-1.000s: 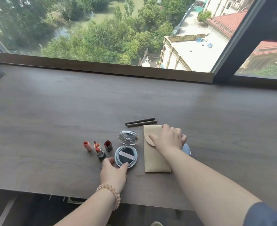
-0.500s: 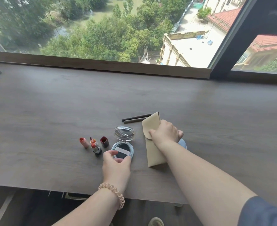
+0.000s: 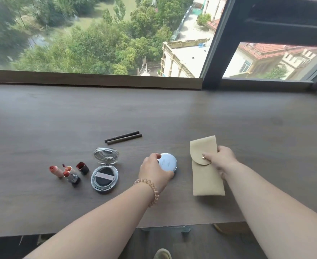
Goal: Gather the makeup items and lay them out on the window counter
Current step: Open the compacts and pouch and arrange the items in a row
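Round silver closed compact (image 3: 167,162) lies mid-desk, near front edge; left hand (image 3: 154,171) curled over its left rim. Judged light, rigid, slick; best pinched at rim. Soft beige flap pouch (image 3: 205,171) held flat by right hand (image 3: 220,159), grip closed on its edge.

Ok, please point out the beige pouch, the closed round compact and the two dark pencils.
beige pouch (image 3: 208,180): head view, lower body below the flap.
closed round compact (image 3: 168,162): head view, bare lid top.
two dark pencils (image 3: 123,137): head view, middle of the pair.
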Tool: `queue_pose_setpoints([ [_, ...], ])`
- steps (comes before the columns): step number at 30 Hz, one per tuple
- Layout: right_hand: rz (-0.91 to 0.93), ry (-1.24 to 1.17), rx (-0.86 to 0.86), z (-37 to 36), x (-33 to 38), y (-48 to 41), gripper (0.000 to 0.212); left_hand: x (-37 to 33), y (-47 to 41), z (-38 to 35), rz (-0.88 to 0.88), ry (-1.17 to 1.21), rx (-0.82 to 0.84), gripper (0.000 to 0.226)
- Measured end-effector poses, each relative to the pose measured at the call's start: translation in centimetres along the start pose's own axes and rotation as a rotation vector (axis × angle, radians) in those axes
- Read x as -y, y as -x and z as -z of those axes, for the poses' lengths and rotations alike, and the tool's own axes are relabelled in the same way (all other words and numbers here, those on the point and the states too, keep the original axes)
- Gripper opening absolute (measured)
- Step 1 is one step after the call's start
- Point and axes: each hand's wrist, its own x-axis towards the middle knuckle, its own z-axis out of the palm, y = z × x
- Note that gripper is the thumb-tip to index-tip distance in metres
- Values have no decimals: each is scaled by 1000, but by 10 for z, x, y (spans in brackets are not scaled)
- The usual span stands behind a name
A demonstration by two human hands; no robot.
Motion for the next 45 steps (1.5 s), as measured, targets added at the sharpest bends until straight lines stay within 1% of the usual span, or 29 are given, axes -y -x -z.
queue_pose_setpoints([
  [2,-29,-4,-7,12,-17,-4,13,-4,-1,-12,-29,-142,-56,72],
  [4,-6,31,-28,18,-30,-9,19,-7,-2,-21,-48,-259,-98,79],
  [7,56,174,-81,21,-40,-17,27,-7,-7,-33,-24,-353,-135,87],
  [8,61,269,-108,21,-40,-17,29,-7,-9,-35,-11,-368,-149,85],
  [10,56,451,-157,22,-39,-16,35,-6,-13,-39,2,-385,-177,76],
  [12,50,567,-158,21,-36,-12,40,-5,-15,-38,11,-385,-178,67],
  [14,70,685,-166,20,-35,-11,48,-6,-17,-37,20,-359,-158,67],
  [16,142,754,-193,17,-30,-7,53,-8,-17,-33,20,-297,-159,72],
  [18,301,655,-172,11,-22,-2,52,-11,-15,-28,2,-151,-155,76],
  [19,403,572,-111,8,-18,2,49,-12,-13,-24,-5,-33,-133,76],
  [21,561,414,113,0,-7,15,45,-15,-8,-14,-27,219,-62,73],
  [22,592,351,251,-3,0,23,46,-17,-4,-8,-42,311,-21,73],
  [24,555,189,502,-8,15,39,47,-21,2,6,-66,458,55,80],
  [25,519,99,599,-10,21,45,45,-22,5,13,-67,523,77,84],
  [26,501,40,656,-11,28,50,42,-23,8,21,-70,575,84,86],
  [29,560,-36,682,-14,42,61,29,-25,18,41,-60,728,65,88],
  [31,615,-90,668,-18,48,69,27,-25,25,51,-60,891,69,84],
  [32,638,-116,658,-21,51,75,27,-25,29,56,-75,951,86,76],
  [33,654,-140,644,-23,54,80,27,-26,34,60,-93,983,114,63],
  [35,680,-175,632,-28,59,88,26,-27,43,65,-103,1017,174,40],
  [39,672,-208,658,-33,65,103,26,-26,55,77,-139,1182,311,15],
  [40,668,-206,673,-34,66,106,25,-25,57,81,-147,1218,329,15],
  [41,672,-196,674,-35,68,110,24,-22,57,85,-156,1238,340,21],
  [43,701,-143,639,-36,73,118,28,-17,59,92,-170,1244,356,41],
  [45,732,-76,637,-37,77,126,34,-14,62,98,-187,1204,374,52],
])
